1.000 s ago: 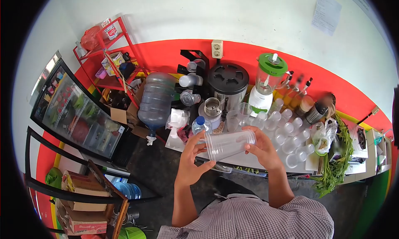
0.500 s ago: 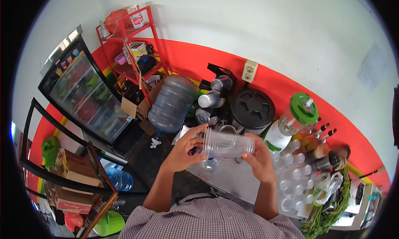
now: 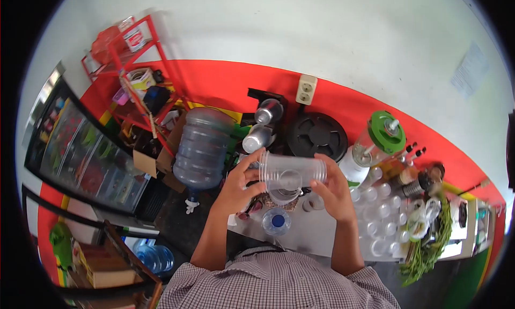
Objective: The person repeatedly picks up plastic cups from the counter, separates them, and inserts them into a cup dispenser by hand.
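A nested stack of clear plastic cups (image 3: 295, 165) lies sideways between my hands, its rims toward the left and its bases toward the right. My left hand (image 3: 236, 188) grips the rim end, thumb in front and fingers behind. At the base end, my right hand (image 3: 337, 195) is closed around the cups. Below them on the grey counter (image 3: 316, 238) stands a clear plastic bottle with a blue cap (image 3: 277, 221). Many more clear cups (image 3: 383, 217) stand in rows beyond my right hand.
Behind the cups are a black-lidded bucket (image 3: 317, 139), a blender with a green lid (image 3: 385, 134) and metallic cups (image 3: 258, 139). A large water bottle (image 3: 204, 148) leans neck-down at left. Farther left are a red shelf (image 3: 150, 27) and a glass-door fridge (image 3: 88, 153). Green stalks (image 3: 437, 244) lie at right.
My view has turned, so the fridge, shelf and water bottle appear farther left. The blue-capped bottle now shows more fully beneath the cups. Both hands keep hold of the stack.
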The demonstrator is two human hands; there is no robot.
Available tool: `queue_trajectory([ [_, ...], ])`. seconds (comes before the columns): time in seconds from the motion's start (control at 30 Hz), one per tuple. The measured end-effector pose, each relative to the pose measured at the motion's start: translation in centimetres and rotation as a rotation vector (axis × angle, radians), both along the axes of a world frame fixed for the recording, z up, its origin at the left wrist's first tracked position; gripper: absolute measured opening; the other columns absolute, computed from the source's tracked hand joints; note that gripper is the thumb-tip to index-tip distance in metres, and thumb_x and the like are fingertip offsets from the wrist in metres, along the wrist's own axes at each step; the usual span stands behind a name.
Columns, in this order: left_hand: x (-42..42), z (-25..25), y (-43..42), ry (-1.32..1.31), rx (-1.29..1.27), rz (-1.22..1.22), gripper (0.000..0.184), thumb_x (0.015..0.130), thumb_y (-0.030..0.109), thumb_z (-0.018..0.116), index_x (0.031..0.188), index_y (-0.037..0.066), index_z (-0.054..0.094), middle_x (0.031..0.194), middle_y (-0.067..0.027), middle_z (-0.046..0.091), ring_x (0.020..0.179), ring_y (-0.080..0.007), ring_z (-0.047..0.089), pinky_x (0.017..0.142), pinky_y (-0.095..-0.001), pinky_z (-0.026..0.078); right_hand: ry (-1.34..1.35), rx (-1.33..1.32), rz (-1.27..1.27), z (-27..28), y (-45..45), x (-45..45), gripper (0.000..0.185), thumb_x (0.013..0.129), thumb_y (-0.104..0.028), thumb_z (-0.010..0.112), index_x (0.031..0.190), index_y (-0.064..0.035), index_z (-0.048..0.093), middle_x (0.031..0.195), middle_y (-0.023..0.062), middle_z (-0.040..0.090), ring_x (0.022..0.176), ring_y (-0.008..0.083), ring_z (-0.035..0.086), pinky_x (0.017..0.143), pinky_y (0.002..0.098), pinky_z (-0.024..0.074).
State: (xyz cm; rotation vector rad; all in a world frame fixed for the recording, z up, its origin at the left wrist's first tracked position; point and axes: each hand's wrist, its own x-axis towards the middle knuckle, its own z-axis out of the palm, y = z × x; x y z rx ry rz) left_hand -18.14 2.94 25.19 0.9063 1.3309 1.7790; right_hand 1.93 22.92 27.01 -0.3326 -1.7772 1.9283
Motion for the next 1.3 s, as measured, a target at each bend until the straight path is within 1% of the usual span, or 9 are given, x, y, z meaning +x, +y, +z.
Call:
queue_trajectory([
  [0.17,-5.2,-0.3,2.1,0.182,0.135,-0.072,0.076,0.101,-0.003,0.062,0.170,0.005,0.032,0.166,-0.0142,0.047,0.148,-0.0269,0.052,0.125,-0.0413,0.036,0.071,0.021,-0.162,2.8,-2.2,-4.1,0.074,0.099,0.002,0.072,0.164,0.0010,0.036,0.139,0.0126,0.064,0.122,0.0168,0.065,0.103,0.0307,0.0528],
  [0.37,-10.9,1.3,4.5,0.374,0.023,0.219,0.059,0.101,0.006,0.066,0.158,0.006,0.051,0.153,-0.0148,0.060,0.145,-0.0275,0.055,0.123,-0.0443,0.038,0.017,0.560,-0.428,5.8,-3.3,-8.6,0.068,0.089,0.005,0.078,0.154,-0.0060,0.058,0.140,0.0149,0.064,0.113,0.0234,0.068,0.083,0.0331,0.0574],
  [0.53,-15.5,-0.7,6.2,0.623,-0.105,0.216,0.046,0.100,0.011,0.067,0.145,0.001,0.061,0.138,-0.0161,0.070,0.135,-0.0284,0.062,0.117,-0.0410,0.043,-0.035,0.779,-0.430,6.0,-3.5,-10.6,0.068,0.091,0.003,0.078,0.155,-0.0107,0.058,0.147,0.0164,0.061,0.116,0.0301,0.067,0.086,0.0355,0.0582],
  [0.67,-17.3,-2.5,8.9,0.566,-0.068,0.165,0.042,0.103,0.010,0.063,0.144,-0.002,0.060,0.136,-0.0170,0.071,0.133,-0.0284,0.064,0.115,-0.0382,0.044,-0.124,0.865,-0.393,6.1,-3.3,-12.0,0.067,0.093,0.001,0.075,0.155,-0.0140,0.057,0.149,0.0177,0.059,0.124,0.0373,0.066,0.091,0.0410,0.0591],
  [0.77,-18.2,-3.9,11.2,0.508,0.027,0.149,0.036,0.108,0.008,0.054,0.141,-0.002,0.060,0.133,-0.0127,0.070,0.128,-0.0207,0.062,0.112,-0.0339,0.045,-0.158,0.976,-0.417,5.9,-2.8,-13.0,0.066,0.093,-0.002,0.075,0.155,-0.0145,0.056,0.147,0.0194,0.059,0.126,0.0425,0.065,0.094,0.0468,0.0591],
  [0.9,-19.4,-5.3,13.0,0.311,0.120,0.123,0.032,0.111,0.009,0.045,0.137,-0.002,0.059,0.126,-0.0129,0.070,0.121,-0.0206,0.064,0.109,-0.0338,0.047,-0.221,1.020,-0.419,5.9,-2.5,-14.1,0.067,0.093,-0.001,0.076,0.156,-0.0150,0.056,0.146,0.0185,0.059,0.118,0.0369,0.068,0.090,0.0410,0.0591],
  [1.07,-19.1,-7.0,13.4,0.353,0.187,0.152,0.034,0.113,0.011,0.041,0.140,-0.002,0.057,0.129,-0.0149,0.067,0.121,-0.0210,0.063,0.109,-0.0334,0.046,-0.291,1.134,-0.400,4.8,-1.7,-15.6,0.071,0.094,-0.006,0.075,0.159,-0.0199,0.052,0.143,0.0195,0.059,0.113,0.0444,0.070,0.094,0.0508,0.0591],
  [1.13,-18.6,-7.1,13.6,0.196,0.234,0.147,0.036,0.116,0.014,0.037,0.144,-0.003,0.053,0.130,-0.0145,0.065,0.120,-0.0221,0.062,0.109,-0.0339,0.046,-0.319,1.174,-0.393,4.8,-1.8,-16.5,0.070,0.092,-0.004,0.074,0.157,-0.0183,0.052,0.138,0.0193,0.059,0.114,0.0436,0.070,0.092,0.0515,0.0598],
  [1.3,-17.8,-7.0,13.2,0.251,0.185,0.195,0.040,0.119,0.020,0.035,0.148,-0.002,0.052,0.132,-0.0141,0.064,0.122,-0.0217,0.062,0.110,-0.0343,0.046,-0.344,1.292,-0.375,1.7,-0.6,-19.0,0.067,0.088,-0.003,0.074,0.151,-0.0142,0.053,0.129,0.0187,0.062,0.115,0.0413,0.070,0.090,0.0511,0.0603],
])
